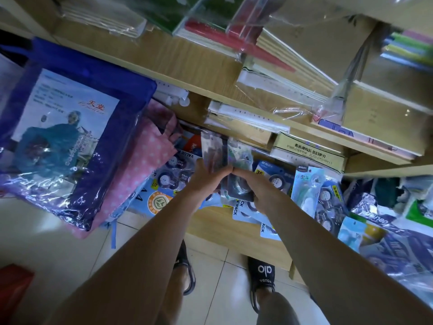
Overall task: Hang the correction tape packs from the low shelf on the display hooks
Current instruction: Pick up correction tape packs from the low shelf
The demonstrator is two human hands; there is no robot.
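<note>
Early going: my left hand and right hand both grip a few packs lifted above the low shelf, more loose packs lie toward its right end, no hooks in sight.

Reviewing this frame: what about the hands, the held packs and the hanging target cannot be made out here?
All in the head view:
- Display hooks: none identifiable; the frame shows only shelves and floor.
- Clear-fronted correction tape packs held by both hands: count unclear, since they overlap and are motion-blurred.
- Left hand and right hand: their fingertips are hidden behind the packs.
- Blue correction tape packs on the low wooden shelf: print too small to read.
</note>
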